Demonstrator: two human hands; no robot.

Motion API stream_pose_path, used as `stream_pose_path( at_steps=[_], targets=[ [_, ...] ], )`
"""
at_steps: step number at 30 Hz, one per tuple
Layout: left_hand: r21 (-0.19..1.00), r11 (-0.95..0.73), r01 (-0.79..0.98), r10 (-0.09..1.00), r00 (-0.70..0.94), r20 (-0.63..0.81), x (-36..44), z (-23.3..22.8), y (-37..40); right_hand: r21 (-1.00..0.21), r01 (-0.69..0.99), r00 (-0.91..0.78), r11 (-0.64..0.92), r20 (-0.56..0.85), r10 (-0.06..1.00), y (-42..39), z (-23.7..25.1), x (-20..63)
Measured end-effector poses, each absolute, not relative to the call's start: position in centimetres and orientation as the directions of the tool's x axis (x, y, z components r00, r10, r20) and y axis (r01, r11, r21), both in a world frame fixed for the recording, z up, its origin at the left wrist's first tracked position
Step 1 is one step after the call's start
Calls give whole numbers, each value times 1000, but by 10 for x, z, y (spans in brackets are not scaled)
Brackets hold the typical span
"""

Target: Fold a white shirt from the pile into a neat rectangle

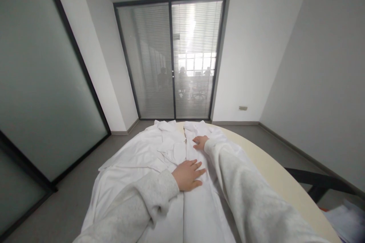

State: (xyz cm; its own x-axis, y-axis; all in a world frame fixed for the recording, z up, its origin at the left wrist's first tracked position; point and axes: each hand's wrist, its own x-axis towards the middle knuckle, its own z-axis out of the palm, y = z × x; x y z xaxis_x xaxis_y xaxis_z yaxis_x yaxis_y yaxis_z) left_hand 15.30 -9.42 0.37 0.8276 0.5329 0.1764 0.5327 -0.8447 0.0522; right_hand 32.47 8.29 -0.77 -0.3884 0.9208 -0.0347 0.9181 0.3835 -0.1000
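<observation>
A white, crumpled cotton garment [159, 159], seemingly a shirt or coat with a front placket, lies spread over a pale cream, round-edged surface [273, 171], its long axis running straight away from the person toward the blind-covered glass sliding door [171, 60]. Both hands lie on the cloth, fingers spread flat and gripping nothing. The left hand [188, 174], in a light grey fleecy sleeve, presses palm-down near the middle of the garment, just left of the central seam that runs lengthwise. The right hand [201, 142] is stretched farther out along the same seam, its fingertips touching the fabric near the collar end, so the two hands are apart, one ahead of the other along the garment's length rather than side by side. The left hand is the nearer one to the body; the right arm reaches over the right half of the cloth. The garment's left side hangs over the surface's edge toward the grey floor [71, 182]. A dark frame [319, 182] stands at the right, and a frosted glass partition [42, 83] lines the left wall.
</observation>
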Motion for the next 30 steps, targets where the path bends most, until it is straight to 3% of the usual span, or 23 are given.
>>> stream_pose_path(
  at_steps=[6, 15, 20, 26, 30],
  targets=[
    [48, -908, 416, 418, 891, 175, 157, 11, -101, -44, 959, -276, 280, 85, 957, 84, 2, 307],
    [308, -940, 146, 218, 951, 217, 163, 10, -100, -34, 883, -447, 469, 246, 860, 84, -13, 297],
    [411, -900, 148, 236, 957, 172, 161, 6, -101, -196, 910, -303, 365, 288, 909, 102, -19, 290],
    [508, -850, 140, 239, 962, 135, 161, 6, -102, -278, 924, -168, 263, 323, 931, 117, -20, 289],
    [559, -820, 122, 224, 968, 117, 162, 7, -103, -395, 904, -35, 164, 315, 948, 124, -23, 293]
  ],
)
